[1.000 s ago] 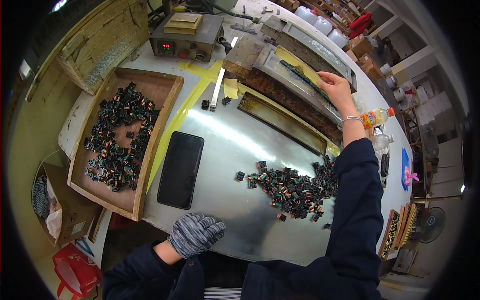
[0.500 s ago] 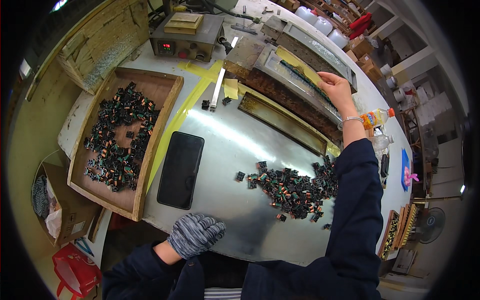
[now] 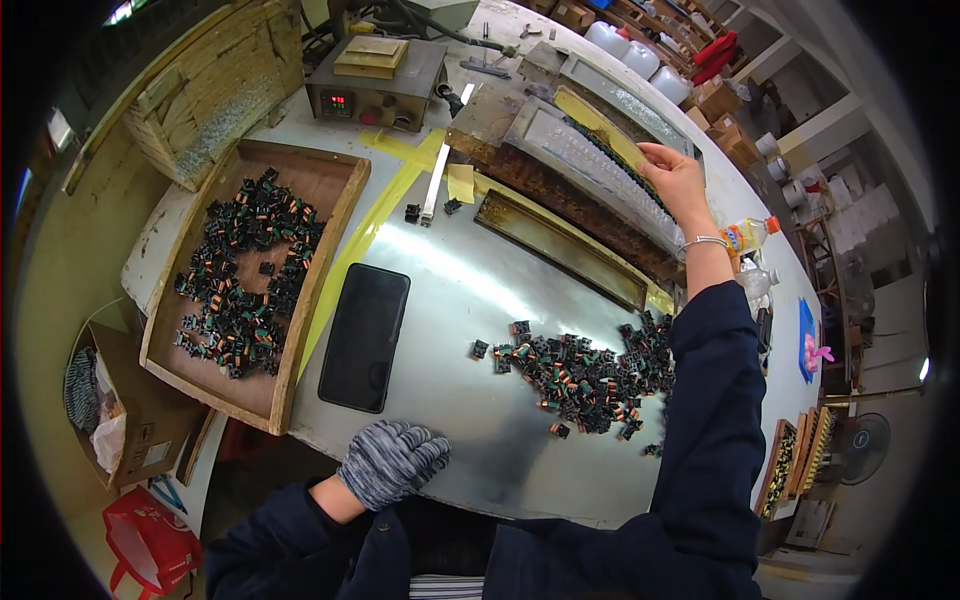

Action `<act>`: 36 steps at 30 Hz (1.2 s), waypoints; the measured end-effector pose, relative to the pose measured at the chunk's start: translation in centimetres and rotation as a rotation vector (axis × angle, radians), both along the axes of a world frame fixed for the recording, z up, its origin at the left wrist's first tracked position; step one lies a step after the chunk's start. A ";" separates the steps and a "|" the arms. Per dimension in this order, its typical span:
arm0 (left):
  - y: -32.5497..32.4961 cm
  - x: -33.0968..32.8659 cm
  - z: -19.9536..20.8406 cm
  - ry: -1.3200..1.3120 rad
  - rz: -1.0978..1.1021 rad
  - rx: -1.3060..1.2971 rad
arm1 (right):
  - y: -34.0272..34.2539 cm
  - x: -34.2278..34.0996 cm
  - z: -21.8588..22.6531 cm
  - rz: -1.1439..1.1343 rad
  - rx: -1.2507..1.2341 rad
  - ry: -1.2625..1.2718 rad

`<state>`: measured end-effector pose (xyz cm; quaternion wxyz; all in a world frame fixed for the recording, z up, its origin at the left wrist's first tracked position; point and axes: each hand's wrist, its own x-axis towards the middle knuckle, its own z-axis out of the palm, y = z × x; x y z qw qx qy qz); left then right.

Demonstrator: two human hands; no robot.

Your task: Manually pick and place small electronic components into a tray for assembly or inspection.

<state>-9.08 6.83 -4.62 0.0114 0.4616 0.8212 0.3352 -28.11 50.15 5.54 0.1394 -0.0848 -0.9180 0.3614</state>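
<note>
My bare right hand [image 3: 674, 182] pinches the near right end of a long yellow strip [image 3: 590, 115]. Dark small parts sit in a row along the strip's lower edge. The strip is tilted over a long metal bath [image 3: 545, 130] with a shiny silvery surface, where a toothed bright row shows beside it. Whether the parts touch that surface I cannot tell. In a grey knitted glove, my left hand [image 3: 393, 463] rests curled at the table's front edge, with nothing visible in it. A black phone [image 3: 364, 338] lies just beyond it.
Small black coil parts [image 3: 585, 380] are heaped on the metal tabletop; more fill a wooden tray [image 3: 275, 390] at left. A narrow metal trough [image 3: 560, 247] lies before the bath. A control box [image 3: 375, 85] stands behind, and bottles [image 3: 750, 236] stand right of my wrist.
The yellow strip has risen and tilted slightly in my right hand, and a bright toothed row now shows below it. My left hand stays at the table edge.
</note>
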 end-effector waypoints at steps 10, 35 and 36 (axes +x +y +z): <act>-3.5 5.6 2.7 -0.028 0.070 0.019 | -11.6 13.7 3.1 0.009 -1.116 0.147; -2.0 13.8 2.9 -0.285 0.256 0.044 | -23.1 45.0 -7.5 -0.279 -1.374 -0.027; -2.0 13.9 2.9 -0.282 0.266 0.043 | -23.1 45.0 -7.6 -0.280 -1.380 -0.029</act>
